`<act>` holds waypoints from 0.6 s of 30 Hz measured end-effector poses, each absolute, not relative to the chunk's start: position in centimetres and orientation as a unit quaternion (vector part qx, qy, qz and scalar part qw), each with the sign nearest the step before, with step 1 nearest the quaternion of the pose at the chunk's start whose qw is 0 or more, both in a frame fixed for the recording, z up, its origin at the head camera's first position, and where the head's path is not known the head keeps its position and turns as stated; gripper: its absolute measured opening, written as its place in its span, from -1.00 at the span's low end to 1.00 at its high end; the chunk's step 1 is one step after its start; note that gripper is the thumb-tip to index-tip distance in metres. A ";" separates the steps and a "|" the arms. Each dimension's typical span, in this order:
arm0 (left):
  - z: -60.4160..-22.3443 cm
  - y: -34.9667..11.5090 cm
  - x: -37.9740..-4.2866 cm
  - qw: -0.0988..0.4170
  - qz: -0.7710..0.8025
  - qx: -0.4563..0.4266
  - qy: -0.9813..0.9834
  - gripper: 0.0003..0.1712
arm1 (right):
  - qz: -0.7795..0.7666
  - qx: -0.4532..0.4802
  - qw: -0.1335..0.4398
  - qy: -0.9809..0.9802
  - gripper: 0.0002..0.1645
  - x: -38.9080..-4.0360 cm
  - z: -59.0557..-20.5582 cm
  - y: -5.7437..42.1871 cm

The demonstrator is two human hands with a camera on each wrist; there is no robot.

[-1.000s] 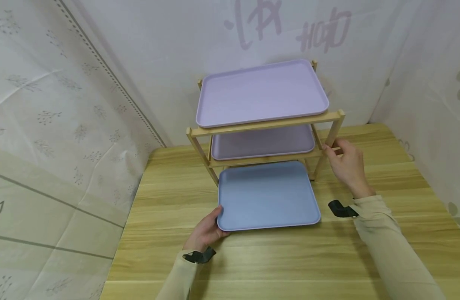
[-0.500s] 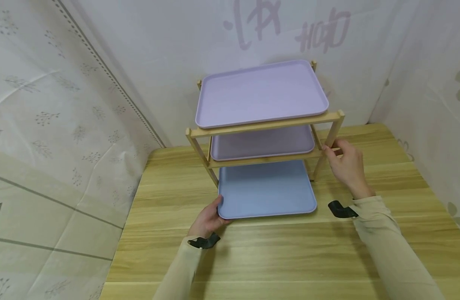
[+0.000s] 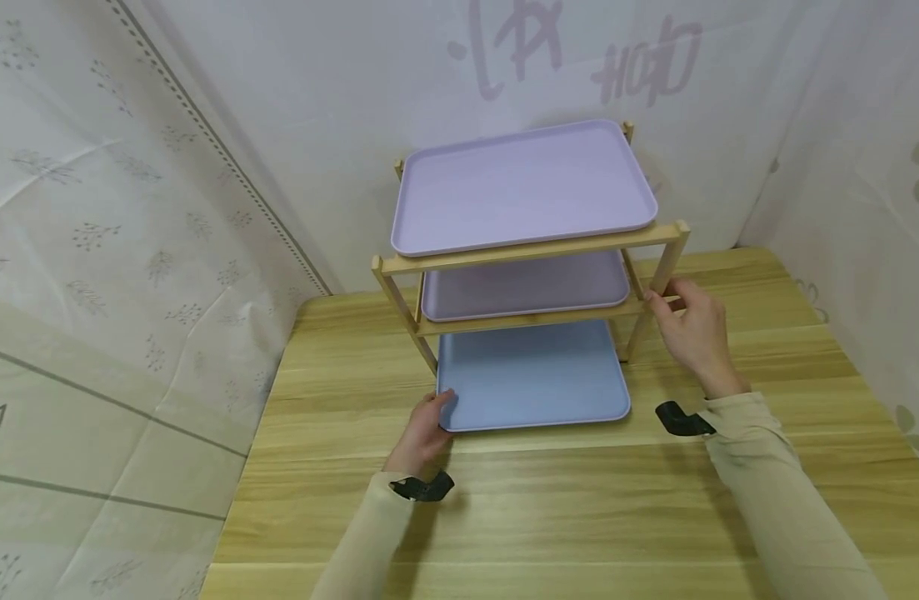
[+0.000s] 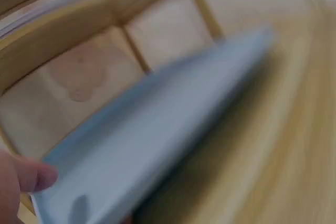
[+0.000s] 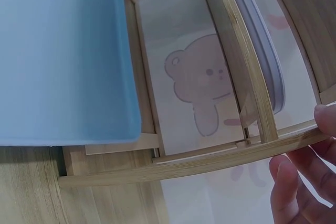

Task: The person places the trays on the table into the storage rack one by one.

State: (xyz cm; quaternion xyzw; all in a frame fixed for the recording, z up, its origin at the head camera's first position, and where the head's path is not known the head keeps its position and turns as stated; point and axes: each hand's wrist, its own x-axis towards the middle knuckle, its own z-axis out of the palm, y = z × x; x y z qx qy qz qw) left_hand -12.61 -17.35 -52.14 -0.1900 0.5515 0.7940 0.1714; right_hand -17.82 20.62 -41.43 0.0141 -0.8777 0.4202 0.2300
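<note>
A blue tray (image 3: 534,375) reaches partway into the lowest level of a wooden rack (image 3: 534,250). My left hand (image 3: 423,433) grips its front left corner, thumb over the rim and fingers underneath. In the left wrist view the thumb (image 4: 39,176) lies on the tray's inner surface, and the tray's front edge is raised over the table. With my right hand (image 3: 691,329) I pinch the rack's front right post (image 5: 210,161), thumb and fingers on either side. A lilac tray (image 3: 526,187) lies on the top level, and a second lilac tray (image 3: 526,287) on the middle one.
The rack stands near the back of a wooden table (image 3: 564,517). A pale printed curtain (image 3: 279,100) hangs close behind it and along the left side. Another stretch of cloth (image 3: 864,183) runs along the right.
The blue tray has slid back, deeper under the middle level, with my left hand moving along with it. The right hand has stayed on the post, and the rack has not shifted.
</note>
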 end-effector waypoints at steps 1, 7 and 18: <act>-52.1 -17.2 -12.5 0.151 0.759 -0.188 0.606 -0.44 | 0.421 0.014 0.230 -0.877 -0.70 -17.8 -41.5 20.6; -51.6 -16.5 -11.5 0.067 0.581 -0.150 0.797 -0.19 | 0.421 0.017 0.231 -0.877 -0.70 -17.8 -41.5 20.7; -51.2 -16.3 -10.2 -0.007 0.480 -0.024 0.877 -0.30 | 0.421 0.013 0.226 -0.878 -0.72 -17.9 -41.6 20.7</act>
